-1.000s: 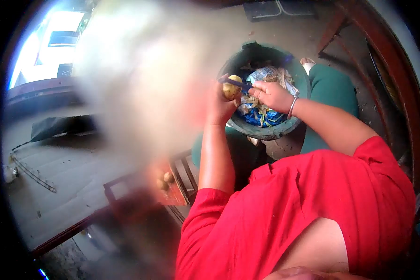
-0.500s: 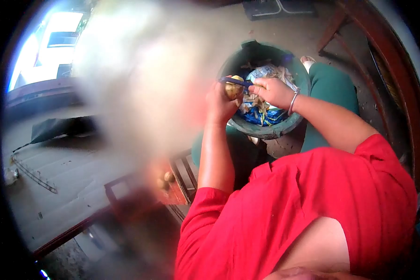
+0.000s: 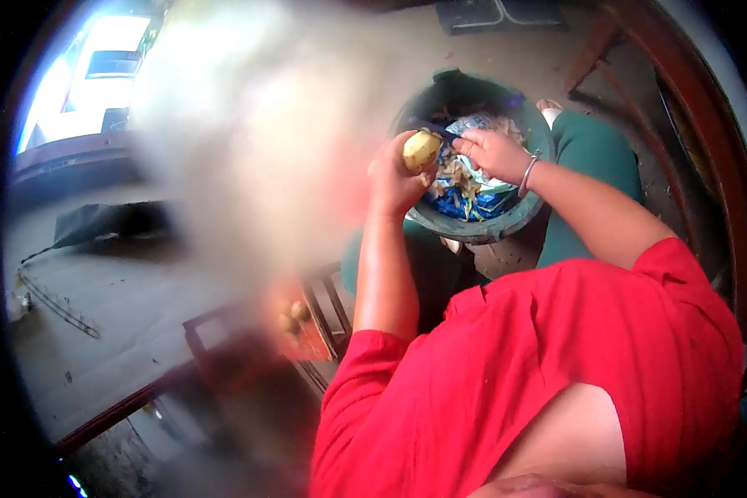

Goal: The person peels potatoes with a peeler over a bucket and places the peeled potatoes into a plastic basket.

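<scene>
So the big green bin (image 3: 519, 222) is sitting between the person's knees on a brownish floor (image 3: 506, 50), with scraps and blue-and-white plastic (image 3: 473, 203) lying inside. Left hand (image 3: 397, 178) is wrapping around a potato (image 3: 422, 151), which is sticking up between thumb and fingers, over the bin's near-left side. Right hand (image 3: 496, 156) is pinching a dark peeler (image 3: 440, 131) just beside it. The potato's looking pale yellow, roundish, with some brown spots showing.
</scene>
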Available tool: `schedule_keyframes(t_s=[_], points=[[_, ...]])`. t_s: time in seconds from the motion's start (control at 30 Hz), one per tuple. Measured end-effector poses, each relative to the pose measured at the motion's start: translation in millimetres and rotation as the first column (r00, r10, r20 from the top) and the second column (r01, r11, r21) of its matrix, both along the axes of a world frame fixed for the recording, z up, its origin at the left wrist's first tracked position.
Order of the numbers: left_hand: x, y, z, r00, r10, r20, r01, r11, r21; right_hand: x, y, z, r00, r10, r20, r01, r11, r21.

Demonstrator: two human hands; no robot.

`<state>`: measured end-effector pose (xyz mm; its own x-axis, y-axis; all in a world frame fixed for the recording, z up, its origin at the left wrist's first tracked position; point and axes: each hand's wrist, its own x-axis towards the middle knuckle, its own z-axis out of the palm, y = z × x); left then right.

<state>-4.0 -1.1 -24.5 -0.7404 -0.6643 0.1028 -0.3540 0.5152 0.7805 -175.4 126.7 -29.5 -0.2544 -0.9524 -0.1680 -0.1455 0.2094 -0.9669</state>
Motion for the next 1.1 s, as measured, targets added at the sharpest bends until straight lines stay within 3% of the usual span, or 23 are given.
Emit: schedule_keyframes(t_s=[0.13, 0.2, 0.33, 0.4, 0.53, 0.6, 0.63, 0.7, 0.9, 0.97, 1.0, 1.07, 1.1], points=[[1.2, -0.1, -3.4, 1.000, 0.002, 0.011, -0.003, 0.999, 0.039, 2.7, -0.9, -5.0, 0.986, 0.025, 0.164, -0.046, 0.991, 0.124], [2.4, 2.6, -2.4, 0.999, 0.041, -0.030, -0.035, 0.985, 0.166, 3.9, -0.2, -8.8, 0.981, 0.020, 0.194, -0.045, 0.991, 0.127], [0.5, 3.5, 6.5, 0.998, 0.027, -0.063, -0.017, 0.989, 0.148, 5.4, -1.6, -13.5, 0.964, 0.019, 0.266, -0.063, 0.985, 0.158], [-2.2, 3.8, 10.7, 0.991, 0.019, -0.134, 0.018, 0.962, 0.273, 5.6, -2.1, -15.6, 0.961, 0.031, 0.274, -0.082, 0.981, 0.176], [-2.1, 0.0, 11.4, 0.994, 0.031, -0.102, -0.022, 0.996, 0.087, 6.1, -3.4, -20.7, 0.944, 0.069, 0.321, -0.140, 0.969, 0.205], [-2.0, 2.7, 18.0, 0.999, 0.043, 0.001, -0.043, 0.999, -0.014, 7.0, -2.7, -21.6, 0.944, 0.092, 0.316, -0.162, 0.966, 0.203], [-2.8, 5.1, 19.1, 0.999, 0.043, 0.001, -0.043, 0.999, -0.014, 7.2, -2.9, -22.0, 0.938, 0.084, 0.336, -0.161, 0.965, 0.207], [-4.7, 9.9, 20.2, 0.990, 0.092, -0.109, -0.074, 0.985, 0.158, 7.6, -3.1, -21.8, 0.931, 0.077, 0.356, -0.160, 0.964, 0.211], [-1.7, 4.9, 20.5, 0.995, 0.102, -0.001, -0.102, 0.987, 0.124, 8.7, 0.1, -7.4, 0.956, -0.005, 0.293, -0.034, 0.991, 0.127], [-1.9, 3.9, 16.4, 0.994, 0.110, -0.006, -0.108, 0.985, 0.134, 11.1, 1.2, -2.6, 0.990, 0.030, 0.140, -0.022, 0.998, -0.057], [-1.2, 3.1, 13.5, 0.993, 0.116, -0.011, -0.113, 0.983, 0.142, 12.4, 1.2, -4.3, 0.990, 0.030, 0.140, -0.022, 0.998, -0.057], [1.1, 0.5, 7.1, 0.994, 0.106, -0.036, -0.100, 0.985, 0.139, 14.6, 1.1, -9.0, 0.996, 0.029, -0.083, -0.049, 0.967, -0.251], [2.2, -1.0, 3.8, 0.994, 0.094, -0.062, -0.085, 0.987, 0.136, 12.9, 3.3, -3.4, 0.984, 0.095, -0.153, -0.121, 0.978, -0.173]])
